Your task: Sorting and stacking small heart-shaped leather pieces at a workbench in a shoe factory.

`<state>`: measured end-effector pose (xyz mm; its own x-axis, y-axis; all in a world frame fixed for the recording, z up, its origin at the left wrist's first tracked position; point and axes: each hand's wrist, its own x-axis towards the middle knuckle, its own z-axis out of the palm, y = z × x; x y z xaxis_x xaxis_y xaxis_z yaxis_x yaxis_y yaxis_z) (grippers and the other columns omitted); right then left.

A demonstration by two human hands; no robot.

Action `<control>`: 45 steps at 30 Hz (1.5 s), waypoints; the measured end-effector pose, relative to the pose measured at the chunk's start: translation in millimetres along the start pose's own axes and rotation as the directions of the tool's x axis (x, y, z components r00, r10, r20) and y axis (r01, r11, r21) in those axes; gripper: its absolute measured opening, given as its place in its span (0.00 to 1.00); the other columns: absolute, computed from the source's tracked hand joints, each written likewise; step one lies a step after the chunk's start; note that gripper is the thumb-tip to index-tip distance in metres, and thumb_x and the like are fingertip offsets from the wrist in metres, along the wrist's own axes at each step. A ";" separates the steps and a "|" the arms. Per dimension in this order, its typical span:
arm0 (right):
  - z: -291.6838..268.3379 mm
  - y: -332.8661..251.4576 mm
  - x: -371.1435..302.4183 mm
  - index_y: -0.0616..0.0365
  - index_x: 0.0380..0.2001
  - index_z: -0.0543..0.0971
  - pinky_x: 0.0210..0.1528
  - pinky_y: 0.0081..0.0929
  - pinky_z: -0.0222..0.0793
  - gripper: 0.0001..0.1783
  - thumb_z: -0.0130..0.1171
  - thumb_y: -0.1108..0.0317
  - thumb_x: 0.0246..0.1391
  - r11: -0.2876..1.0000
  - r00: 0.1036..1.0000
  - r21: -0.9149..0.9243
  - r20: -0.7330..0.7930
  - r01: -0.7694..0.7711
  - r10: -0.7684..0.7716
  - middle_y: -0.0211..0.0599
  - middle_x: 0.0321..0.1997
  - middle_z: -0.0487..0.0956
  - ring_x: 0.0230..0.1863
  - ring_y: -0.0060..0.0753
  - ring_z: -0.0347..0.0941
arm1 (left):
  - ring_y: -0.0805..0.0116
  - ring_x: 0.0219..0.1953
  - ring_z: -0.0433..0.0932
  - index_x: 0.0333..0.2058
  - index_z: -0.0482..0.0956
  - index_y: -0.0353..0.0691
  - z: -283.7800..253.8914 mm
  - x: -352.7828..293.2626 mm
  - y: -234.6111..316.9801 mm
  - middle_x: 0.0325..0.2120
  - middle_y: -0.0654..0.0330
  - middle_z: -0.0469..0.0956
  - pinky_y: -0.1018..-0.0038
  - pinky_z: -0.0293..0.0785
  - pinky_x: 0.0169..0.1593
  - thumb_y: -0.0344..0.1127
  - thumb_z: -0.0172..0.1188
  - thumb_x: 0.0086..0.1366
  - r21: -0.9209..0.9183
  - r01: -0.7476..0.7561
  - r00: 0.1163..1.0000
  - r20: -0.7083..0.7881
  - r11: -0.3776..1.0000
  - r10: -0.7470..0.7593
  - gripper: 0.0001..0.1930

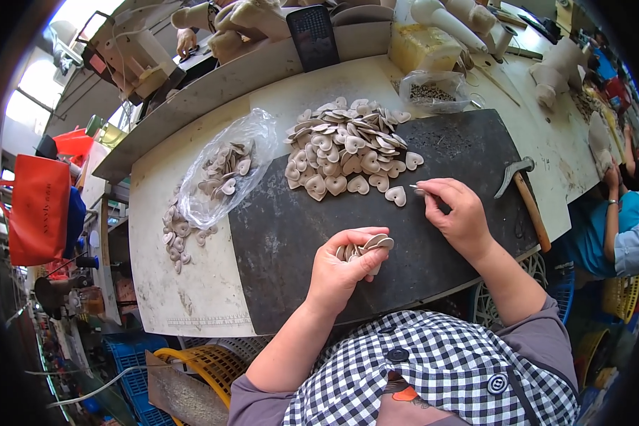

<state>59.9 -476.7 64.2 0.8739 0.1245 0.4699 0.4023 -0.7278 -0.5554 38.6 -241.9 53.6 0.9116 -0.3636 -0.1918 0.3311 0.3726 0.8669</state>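
My left hand [336, 275] is closed around several beige heart-shaped pieces [378, 242], held in a loose stack above the front of the black mat [277, 270]. Farther right, my right hand [463, 216] pinches a small pale thing between thumb and forefinger; only a thin tip shows, too little to name. A single heart-shaped piece [396, 195] lies on the mat just left of those fingertips. Beyond both hands spreads a big heap of the same heart-shaped pieces [341, 153], some face up with a raised inner heart.
A clear plastic bag [259, 145] of hearts lies left, beside loose hearts [179, 231]. A hammer [529, 199] rests at the mat's right edge. Behind are a bag of small metal bits [433, 94] and a phone [312, 37] against a ledge. Other people work at far left and right.
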 end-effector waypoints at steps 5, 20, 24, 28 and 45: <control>14.2 -44.2 -8.7 0.59 0.42 0.83 0.39 0.22 0.76 0.11 0.63 0.77 0.53 0.828 0.983 0.531 0.126 -0.181 0.134 0.39 0.42 0.81 0.38 0.27 0.79 | 0.80 0.32 0.76 0.37 0.80 0.36 4.9 1.6 -3.0 0.58 0.49 0.71 0.82 0.73 0.31 0.26 0.69 0.59 -0.082 -0.003 0.999 0.052 0.997 0.008 0.09; 22.5 -14.9 26.7 0.57 0.38 0.82 0.48 0.36 0.71 0.10 0.65 0.73 0.50 0.995 0.996 0.046 -0.024 0.089 -0.088 0.38 0.40 0.82 0.43 0.44 0.76 | 0.65 0.34 0.80 0.34 0.82 0.40 -100.6 60.7 128.4 0.35 0.59 0.81 0.71 0.76 0.42 0.31 0.70 0.53 0.999 0.047 0.699 -0.026 -0.010 0.714 0.09; 30.7 -4.7 20.7 0.56 0.39 0.82 0.49 0.38 0.70 0.13 0.68 0.70 0.47 0.998 0.998 -0.016 -0.034 0.055 -0.055 0.38 0.41 0.80 0.43 0.44 0.74 | 0.54 0.56 0.70 0.44 0.81 0.46 -156.6 103.0 129.1 0.53 0.55 0.74 0.62 0.67 0.58 0.43 0.69 0.55 0.948 0.233 0.798 -0.058 -0.219 0.600 0.18; 30.1 -9.6 21.4 0.56 0.42 0.80 0.47 0.39 0.71 0.17 0.68 0.70 0.46 0.992 0.996 -0.093 0.020 0.087 -0.086 0.37 0.40 0.78 0.43 0.44 0.73 | 0.47 0.71 0.48 0.63 0.66 0.56 -169.7 124.2 116.0 0.69 0.50 0.52 0.50 0.45 0.69 0.55 0.60 0.63 0.904 0.397 0.834 -0.284 -0.157 0.473 0.31; -0.1 22.4 39.4 0.60 0.39 0.80 0.37 0.27 0.73 0.12 0.65 0.74 0.49 0.974 0.965 0.092 0.180 -0.208 0.189 0.36 0.34 0.79 0.32 0.31 0.76 | 0.76 0.38 0.78 0.47 0.76 0.36 -2.3 21.9 30.2 0.42 0.60 0.78 0.82 0.74 0.40 0.27 0.61 0.67 0.483 -0.200 0.967 -0.044 0.853 0.251 0.11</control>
<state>103.3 -488.2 70.3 0.9687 0.1045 0.2251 0.2356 -0.6724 -0.7017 69.2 -236.7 74.6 0.9753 -0.2207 0.0120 -0.0174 -0.0222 0.9996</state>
